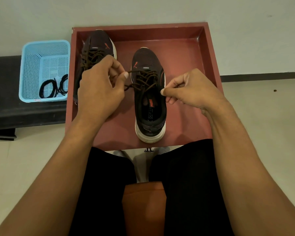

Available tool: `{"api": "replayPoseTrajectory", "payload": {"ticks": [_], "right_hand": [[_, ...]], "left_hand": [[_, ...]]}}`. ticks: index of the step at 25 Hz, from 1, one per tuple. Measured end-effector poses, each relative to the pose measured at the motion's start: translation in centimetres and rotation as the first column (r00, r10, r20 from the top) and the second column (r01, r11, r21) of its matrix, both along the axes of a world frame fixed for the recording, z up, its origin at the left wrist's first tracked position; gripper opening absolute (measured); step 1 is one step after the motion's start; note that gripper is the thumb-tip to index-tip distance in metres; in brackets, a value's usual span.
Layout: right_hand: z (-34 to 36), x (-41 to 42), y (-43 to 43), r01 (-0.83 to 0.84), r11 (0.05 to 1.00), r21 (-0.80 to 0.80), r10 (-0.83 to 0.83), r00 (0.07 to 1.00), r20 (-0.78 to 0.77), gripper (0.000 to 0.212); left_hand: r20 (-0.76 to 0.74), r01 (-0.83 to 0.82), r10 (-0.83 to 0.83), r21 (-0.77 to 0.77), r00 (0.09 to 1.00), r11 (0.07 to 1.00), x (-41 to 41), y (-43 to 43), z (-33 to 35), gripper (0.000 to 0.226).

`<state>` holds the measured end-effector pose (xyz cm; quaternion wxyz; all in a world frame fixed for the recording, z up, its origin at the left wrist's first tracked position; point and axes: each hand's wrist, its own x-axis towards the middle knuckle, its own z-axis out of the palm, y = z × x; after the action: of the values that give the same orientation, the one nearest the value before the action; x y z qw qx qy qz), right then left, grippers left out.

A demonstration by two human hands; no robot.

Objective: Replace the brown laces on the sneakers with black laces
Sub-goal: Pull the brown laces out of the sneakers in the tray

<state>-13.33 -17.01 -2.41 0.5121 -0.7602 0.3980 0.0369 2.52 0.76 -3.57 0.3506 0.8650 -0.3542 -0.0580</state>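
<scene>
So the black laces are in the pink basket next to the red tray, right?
Almost. The basket is light blue, not pink, as the head view shows. The rest is right: the black laces lie in that basket, and it sits just beside the red tray.

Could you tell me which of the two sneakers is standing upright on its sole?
The right-hand sneaker, its insole showing from above; the left sneaker is tipped sideways beside the tray wall.
</scene>
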Motion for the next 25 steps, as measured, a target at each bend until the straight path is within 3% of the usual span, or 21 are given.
{"api": "replayPoseTrajectory", "payload": {"ticks": [8, 13, 17, 22, 25], "right_hand": [[-0.1, 0.0, 0.0, -0.008, 1.000, 0.002, 0.008, 1.000, 0.005, 0.012], [-0.3, 0.2, 0.1, -0.039, 0.996, -0.084, 0.043, 0.998, 0.046, 0.013], [-0.6, 0.7, 0.4, -0.138, 0.963, -0.230, 0.177, 0.972, 0.155, 0.019], [-0.9, 1.9, 1.1, -0.260, 0.895, -0.362, 0.313, 0.945, 0.095, 0.020], [-0.9, 2.8, 1.7, -0.273, 0.859, -0.434, 0.323, 0.945, 0.045, 0.017]], "left_hand": [[-0.172, -0.077, 0.047, -0.172, 0.984, 0.982, 0.2, -1.4, 0.2, 0.018], [-0.085, 0.004, -0.007, -0.036, 0.996, 0.999, -1.2, -0.5, 0.9, 0.020], [-0.155, 0.019, 0.007, 0.171, 0.988, 0.985, -2.8, 0.0, 0.5, 0.032], [-0.178, -0.012, 0.043, 0.172, 0.983, 0.985, -3.1, -0.2, 0.3, 0.020], [-0.289, 0.005, 0.045, 0.169, 0.956, 0.986, -2.9, -0.1, 0.2, 0.014]]}}
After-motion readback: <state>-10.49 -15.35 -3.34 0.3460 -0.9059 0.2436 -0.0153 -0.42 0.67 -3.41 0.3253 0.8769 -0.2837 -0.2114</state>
